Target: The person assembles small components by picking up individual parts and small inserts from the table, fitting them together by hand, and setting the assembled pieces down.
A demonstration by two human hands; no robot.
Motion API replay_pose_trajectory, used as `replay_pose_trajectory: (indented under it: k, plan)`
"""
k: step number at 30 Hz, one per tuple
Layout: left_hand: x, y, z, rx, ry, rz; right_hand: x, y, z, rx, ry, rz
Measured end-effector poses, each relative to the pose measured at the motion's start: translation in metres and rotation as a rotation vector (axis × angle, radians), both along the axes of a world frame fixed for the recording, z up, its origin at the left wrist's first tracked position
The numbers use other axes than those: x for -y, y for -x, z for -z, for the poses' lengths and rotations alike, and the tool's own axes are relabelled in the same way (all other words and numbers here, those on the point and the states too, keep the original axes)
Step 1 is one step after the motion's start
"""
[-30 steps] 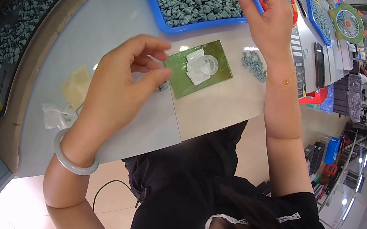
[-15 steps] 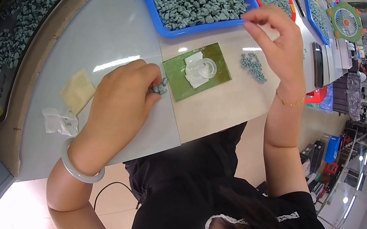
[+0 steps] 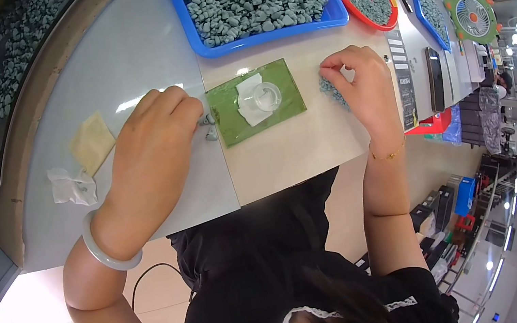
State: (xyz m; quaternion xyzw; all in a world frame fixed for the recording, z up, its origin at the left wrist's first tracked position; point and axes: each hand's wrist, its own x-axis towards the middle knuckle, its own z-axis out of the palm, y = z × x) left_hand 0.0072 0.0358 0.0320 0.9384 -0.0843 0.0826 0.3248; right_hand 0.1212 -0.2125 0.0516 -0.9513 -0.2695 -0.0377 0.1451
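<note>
My left hand (image 3: pixel 156 152) rests over the grey side of the table, its fingers curled inward and closed; whatever they may hold is hidden. Beside its fingertips lie a few grey-green stones (image 3: pixel 211 134). Between my hands is a green rectangular mat (image 3: pixel 290 99), bearing a white paper piece (image 3: pixel 252 116) and a small clear round dish (image 3: pixel 270 96). My right hand (image 3: pixel 366 87) has thumb and forefinger pinched together at a pile of small bluish-green stones (image 3: pixel 334 95), partly covering it. Anything inside that pinch is too small to make out.
A blue tray (image 3: pixel 271 38) of grey-green stones stands beyond the mat, with a red round basket (image 3: pixel 394 21) of smaller ones beside it. A yellowish cloth (image 3: pixel 91 142) and crumpled white tissue (image 3: pixel 73 186) lie left. At right are a dark phone (image 3: pixel 435 78) and a green fan (image 3: pixel 474 16).
My right hand has come down from the blue tray's corner to the small stone pile. My left fingers have shifted off the stones, leaving them more exposed. The whole view has shifted slightly.
</note>
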Motion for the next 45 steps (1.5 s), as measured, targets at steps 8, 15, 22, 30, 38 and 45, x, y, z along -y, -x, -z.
replay_pose_trajectory:
  k: [8,15,22,30,38,45]
  plan:
    - [-0.001,0.000,-0.006,-0.003,0.278,-0.043,-0.011,0.000,-0.001,-0.054,0.078,-0.040]
    - [0.000,0.009,-0.014,-0.500,1.233,0.172,-0.032,0.051,-0.010,-0.353,-0.617,-0.326]
    - [0.005,0.006,-0.005,-0.777,1.385,0.321,-0.055,0.072,0.002,-0.259,-0.702,-0.498]
    - [0.004,0.007,-0.003,-0.742,1.404,0.273,-0.049,0.072,0.004,-0.102,-0.650,-0.506]
    - [0.006,0.007,-0.001,-0.788,1.412,0.269,-0.048,0.076,0.006,0.068,-0.583,-0.512]
    - [0.004,0.006,-0.006,-0.846,1.345,0.177,-0.048,0.071,0.004,0.166,-0.512,-0.513]
